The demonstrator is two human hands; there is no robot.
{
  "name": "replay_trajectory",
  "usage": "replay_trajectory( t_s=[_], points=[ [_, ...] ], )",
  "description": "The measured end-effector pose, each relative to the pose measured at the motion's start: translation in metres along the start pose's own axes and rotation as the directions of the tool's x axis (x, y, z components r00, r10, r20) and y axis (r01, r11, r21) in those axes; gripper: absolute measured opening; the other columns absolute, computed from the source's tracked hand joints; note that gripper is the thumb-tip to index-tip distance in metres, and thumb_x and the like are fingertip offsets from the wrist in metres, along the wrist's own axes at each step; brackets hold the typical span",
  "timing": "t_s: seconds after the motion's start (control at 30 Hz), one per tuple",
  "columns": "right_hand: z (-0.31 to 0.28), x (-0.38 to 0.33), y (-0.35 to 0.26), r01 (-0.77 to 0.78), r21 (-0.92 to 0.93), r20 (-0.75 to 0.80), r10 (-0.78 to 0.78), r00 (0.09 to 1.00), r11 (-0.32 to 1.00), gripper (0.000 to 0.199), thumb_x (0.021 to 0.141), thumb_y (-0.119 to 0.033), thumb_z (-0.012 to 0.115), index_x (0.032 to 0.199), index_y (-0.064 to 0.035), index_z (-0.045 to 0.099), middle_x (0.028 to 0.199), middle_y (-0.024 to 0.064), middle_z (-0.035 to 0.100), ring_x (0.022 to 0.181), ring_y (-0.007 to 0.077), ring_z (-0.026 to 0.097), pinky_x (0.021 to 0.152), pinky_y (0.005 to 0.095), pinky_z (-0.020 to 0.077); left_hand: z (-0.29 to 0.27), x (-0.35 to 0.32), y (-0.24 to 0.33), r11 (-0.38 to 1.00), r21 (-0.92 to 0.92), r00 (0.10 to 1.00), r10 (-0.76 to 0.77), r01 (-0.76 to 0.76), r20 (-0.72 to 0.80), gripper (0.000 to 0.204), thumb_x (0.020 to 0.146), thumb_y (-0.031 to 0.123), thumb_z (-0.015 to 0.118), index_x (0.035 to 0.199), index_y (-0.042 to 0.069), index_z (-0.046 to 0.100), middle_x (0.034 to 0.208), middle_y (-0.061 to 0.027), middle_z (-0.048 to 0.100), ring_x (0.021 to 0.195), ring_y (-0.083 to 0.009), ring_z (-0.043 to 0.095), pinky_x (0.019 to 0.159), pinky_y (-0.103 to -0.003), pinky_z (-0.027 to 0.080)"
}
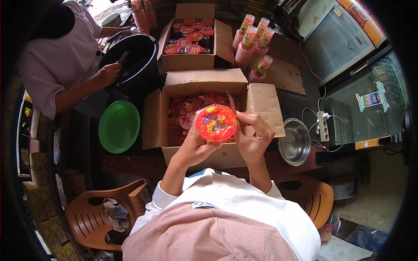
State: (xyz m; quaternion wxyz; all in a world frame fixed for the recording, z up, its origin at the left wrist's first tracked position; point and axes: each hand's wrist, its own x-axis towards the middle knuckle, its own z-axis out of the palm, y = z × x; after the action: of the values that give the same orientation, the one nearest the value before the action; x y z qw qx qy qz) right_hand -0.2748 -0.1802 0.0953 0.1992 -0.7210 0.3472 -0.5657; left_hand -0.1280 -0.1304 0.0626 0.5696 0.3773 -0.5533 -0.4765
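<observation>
1. From the head view I see both of my hands raised over an open cardboard box (204, 82) that stands on the dark table (300, 104) in front of me.
2. My left hand (196, 145) cups the red foil-lidded cup (216, 123) from below and from its left side, fingers curled narrow around its rim.
3. My right hand (254, 135) grips the same cup on its right side, fingers bent tight against the lid's edge, the thumb near the rim.
4. The cup sits between both hands, tilted so its lid faces me, just above the box's near wall.
5. Inside the box I can make out a heap of red wrappers (191, 108); I cannot tell them apart one by one.
6. A steel bowl (295, 142) lies just right of the box, a green plate (118, 126) to its left.
7. Farther back stands a second box of cups (191, 37), with stacked pink cups (252, 43) beside it.
8. At the upper left another person's hand (107, 74) rests at a black pot (133, 58).
</observation>
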Motion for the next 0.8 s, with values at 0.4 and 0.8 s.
replay_trajectory(
  t_s=[0.4, 0.8],
  points=[
    [-0.003, 0.002, -0.003, -0.050, 0.096, -0.001, 0.051, 0.999, 0.994, 0.020, 0.064, 0.006, 0.066, 0.082, -0.0039, 0.064, 0.069, 0.0090, 0.062, 0.061, 0.0147, 0.061, 0.053, 0.0233, 0.0470, 0.004, 0.005, 0.004, 0.993, 0.081, 0.992, 0.091, -0.083, -0.093, 0.039, 0.071, 0.008, 0.068, 0.107, 0.002, 0.052, 0.103, -0.0071, 0.055, 0.092, -0.0153, 0.054, 0.083, -0.029, 0.042],
    [-0.002, -0.010, -0.013, 0.052, -0.088, -0.016, -0.054, 0.998, 0.995, 0.024, 0.063, 0.004, 0.068, 0.084, -0.0069, 0.064, 0.068, 0.0076, 0.061, 0.059, 0.0166, 0.061, 0.053, 0.0239, 0.0476, -0.001, 0.002, -0.001, 0.978, 0.195, 0.991, 0.089, -0.068, -0.099, 0.029, 0.070, 0.008, 0.068, 0.098, 0.003, 0.059, 0.099, -0.0070, 0.058, 0.094, -0.0195, 0.052, 0.085, -0.034, 0.039]
  ],
)
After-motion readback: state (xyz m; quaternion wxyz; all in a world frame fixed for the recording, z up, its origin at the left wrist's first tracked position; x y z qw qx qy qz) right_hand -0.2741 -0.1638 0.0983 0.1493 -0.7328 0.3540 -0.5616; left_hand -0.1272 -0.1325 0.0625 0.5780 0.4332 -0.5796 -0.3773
